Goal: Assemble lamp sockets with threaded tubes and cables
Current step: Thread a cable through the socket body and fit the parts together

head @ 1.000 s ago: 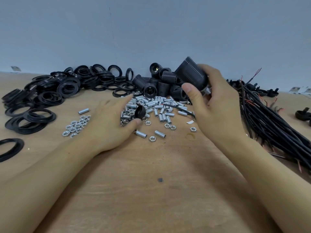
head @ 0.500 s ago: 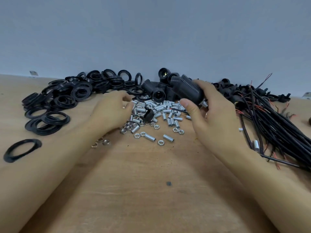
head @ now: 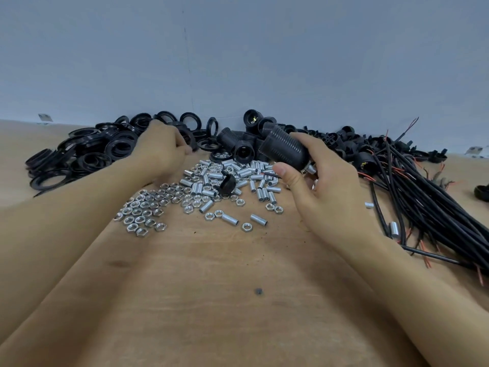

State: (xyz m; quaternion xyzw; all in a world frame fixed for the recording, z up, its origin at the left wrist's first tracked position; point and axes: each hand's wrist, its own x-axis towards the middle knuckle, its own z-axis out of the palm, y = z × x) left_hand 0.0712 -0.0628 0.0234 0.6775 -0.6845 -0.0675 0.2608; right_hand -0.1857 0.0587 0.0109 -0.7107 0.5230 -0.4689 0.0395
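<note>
Now my right hand [head: 325, 192] grips a black lamp socket [head: 284, 147] tilted above the pile of threaded tubes [head: 238, 178] (cables [head: 423, 197] lie beside), while my left hand [head: 161, 149] reaches the black rings [head: 87, 152], grip hidden from me.

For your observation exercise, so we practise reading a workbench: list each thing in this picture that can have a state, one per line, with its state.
Right hand: grips a socket, held above the table.
Lamp socket: tilted, a metal tube showing at its lower end.
Left hand: fingers curled at the ring pile; what it holds is hidden.
Black rings: loose heap.
Threaded tubes: scattered, lying flat.
Nuts: loose on the table.
Cables: bundled, unattached.
</note>
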